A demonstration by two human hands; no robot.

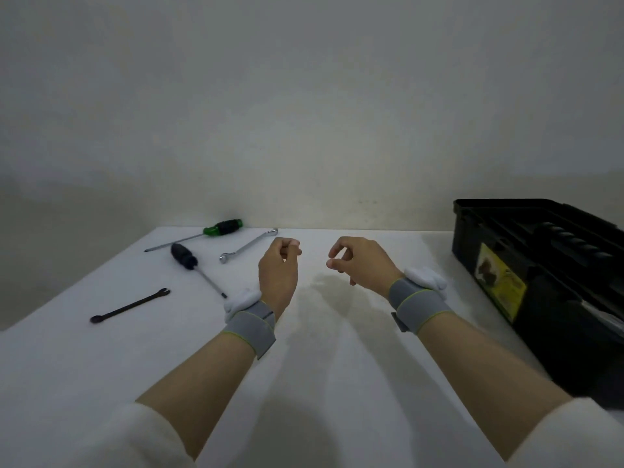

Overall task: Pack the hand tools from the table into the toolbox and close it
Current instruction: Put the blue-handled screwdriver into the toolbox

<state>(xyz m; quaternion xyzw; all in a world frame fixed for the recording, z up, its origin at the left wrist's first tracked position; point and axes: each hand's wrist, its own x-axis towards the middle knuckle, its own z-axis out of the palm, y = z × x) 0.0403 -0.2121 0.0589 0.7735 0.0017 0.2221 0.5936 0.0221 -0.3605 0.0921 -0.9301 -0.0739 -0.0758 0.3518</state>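
On the white table (337,366) lie several tools at the left: a green-handled screwdriver (216,229), a black-handled screwdriver (189,261), a silver wrench (248,245) and a dark flat wrench (130,305). A black toolbox (540,282) with a yellow label stands at the right, its lid down. My left hand (278,268) hovers over the table's middle, fingers curled loosely, holding nothing. My right hand (361,263) hovers beside it, fingers curled and apart, also with nothing in it. Both wrists wear grey bands.
A pale wall rises just behind the table's far edge. The table's left edge runs diagonally past the dark wrench. A faint stain marks the cloth below my right hand.
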